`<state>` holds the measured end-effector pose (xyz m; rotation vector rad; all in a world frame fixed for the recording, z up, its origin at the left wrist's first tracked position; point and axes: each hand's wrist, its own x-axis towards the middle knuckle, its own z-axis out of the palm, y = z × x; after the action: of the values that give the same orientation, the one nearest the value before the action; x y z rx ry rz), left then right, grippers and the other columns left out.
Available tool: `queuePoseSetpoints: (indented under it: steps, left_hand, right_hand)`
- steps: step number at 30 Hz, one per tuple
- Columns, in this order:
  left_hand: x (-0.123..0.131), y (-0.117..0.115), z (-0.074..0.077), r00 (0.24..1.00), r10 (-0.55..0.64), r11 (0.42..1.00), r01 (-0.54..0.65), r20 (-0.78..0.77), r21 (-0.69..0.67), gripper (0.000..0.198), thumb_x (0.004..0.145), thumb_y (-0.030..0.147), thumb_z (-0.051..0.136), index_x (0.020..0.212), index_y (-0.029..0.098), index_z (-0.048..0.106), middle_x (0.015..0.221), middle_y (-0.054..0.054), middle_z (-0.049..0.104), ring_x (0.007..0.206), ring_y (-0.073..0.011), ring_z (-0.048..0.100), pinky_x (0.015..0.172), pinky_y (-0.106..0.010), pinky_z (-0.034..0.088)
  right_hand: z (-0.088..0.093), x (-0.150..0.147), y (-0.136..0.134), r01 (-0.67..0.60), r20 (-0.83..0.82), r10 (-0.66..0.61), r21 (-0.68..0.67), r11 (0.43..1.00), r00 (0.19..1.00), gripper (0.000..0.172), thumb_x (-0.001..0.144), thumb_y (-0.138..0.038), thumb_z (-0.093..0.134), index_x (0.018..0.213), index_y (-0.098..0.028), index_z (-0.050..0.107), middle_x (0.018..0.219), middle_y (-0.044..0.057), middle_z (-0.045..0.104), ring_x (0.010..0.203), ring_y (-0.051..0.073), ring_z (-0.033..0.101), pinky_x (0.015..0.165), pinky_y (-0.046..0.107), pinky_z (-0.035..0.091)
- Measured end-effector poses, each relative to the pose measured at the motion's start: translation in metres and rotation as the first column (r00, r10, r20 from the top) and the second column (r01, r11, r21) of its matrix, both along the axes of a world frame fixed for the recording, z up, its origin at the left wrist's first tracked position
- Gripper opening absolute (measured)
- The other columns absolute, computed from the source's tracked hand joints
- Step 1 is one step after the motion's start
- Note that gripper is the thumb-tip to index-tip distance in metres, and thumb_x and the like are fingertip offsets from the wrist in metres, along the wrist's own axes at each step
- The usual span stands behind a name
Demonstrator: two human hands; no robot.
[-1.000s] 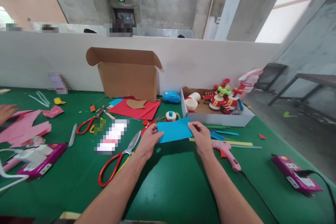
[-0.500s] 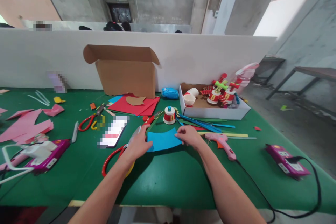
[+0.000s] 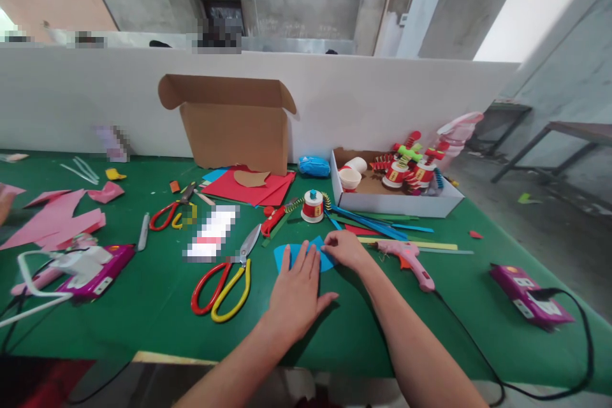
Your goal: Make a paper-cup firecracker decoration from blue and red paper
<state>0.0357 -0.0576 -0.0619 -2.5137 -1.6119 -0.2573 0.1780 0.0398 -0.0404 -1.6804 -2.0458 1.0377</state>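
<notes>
Watched from my distant post, two bare hands work one small piece of bright blue paper (image 3: 326,262) on a green-topped table (image 3: 157,306). I count two pairs of scissors, each with one red and one yellow handle: a large pair (image 3: 243,262) near the left hand (image 3: 295,299) and a smaller pair (image 3: 185,196) farther off. Two purple power strips (image 3: 530,296) sit well apart, one toward each side. One pink glue gun (image 3: 417,264) lies to the right of the right hand (image 3: 348,250), and one red-and-white paper-cup figure with coiled paper arms (image 3: 313,208) stands just beyond the paper. One shallow white cardboard box (image 3: 396,206) holds two white cups (image 3: 350,180) and at least two more cup figures (image 3: 394,175).

The blue paper lies on the table, partly under my left hand, which is spread palm down, fingers straight and thumb out, gripping nothing. My right hand is curled, thumb and fingertips drawn together at the paper's right edge; I cannot tell whether they pinch it.
</notes>
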Motion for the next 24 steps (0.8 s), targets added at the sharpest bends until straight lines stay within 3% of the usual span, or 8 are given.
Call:
queuePoseSetpoints:
  steps: [7, 14, 24]
  left_hand:
    - [-0.003, -0.008, -0.006, 0.998, 0.064, 0.991, -0.063, 0.004, -0.114, 0.082, 0.086, 0.068, 0.025, 0.134, 0.005, 0.047, 0.14, -0.019, 0.045, 0.134, -0.0338, 0.036, 0.109, -0.059, 0.024]
    - [-0.012, -0.02, -0.015, 0.996, 0.086, 0.993, -0.086, 0.006, -0.079, 0.086, 0.084, 0.072, 0.021, 0.135, 0.007, 0.047, 0.144, -0.017, 0.041, 0.134, -0.0328, 0.036, 0.108, -0.055, 0.027]
    - [-0.039, -0.035, -0.02, 0.995, 0.099, 0.994, -0.1, -0.025, -0.039, 0.082, 0.085, 0.07, 0.023, 0.139, 0.011, 0.041, 0.144, -0.017, 0.042, 0.135, -0.0338, 0.033, 0.106, -0.057, 0.027]
  right_hand:
    - [-0.003, -0.001, -0.001, 0.001, 0.004, -0.001, 0.018, 1.0, 1.0, 0.012, 0.073, -0.009, 0.061, 0.079, -0.018, 0.055, 0.051, -0.008, 0.052, 0.044, 0.01, 0.051, 0.054, 0.022, 0.04]
    - [-0.004, -0.002, -0.002, -0.037, 0.06, 0.032, 0.077, 0.996, 0.998, 0.024, 0.074, -0.007, 0.063, 0.091, -0.018, 0.052, 0.056, -0.009, 0.051, 0.048, 0.01, 0.051, 0.059, 0.023, 0.038]
    - [-0.002, -0.002, -0.003, -0.055, 0.082, 0.05, 0.068, 0.996, 0.995, 0.021, 0.076, -0.009, 0.062, 0.091, -0.019, 0.053, 0.058, -0.008, 0.052, 0.051, 0.011, 0.052, 0.06, 0.023, 0.036]
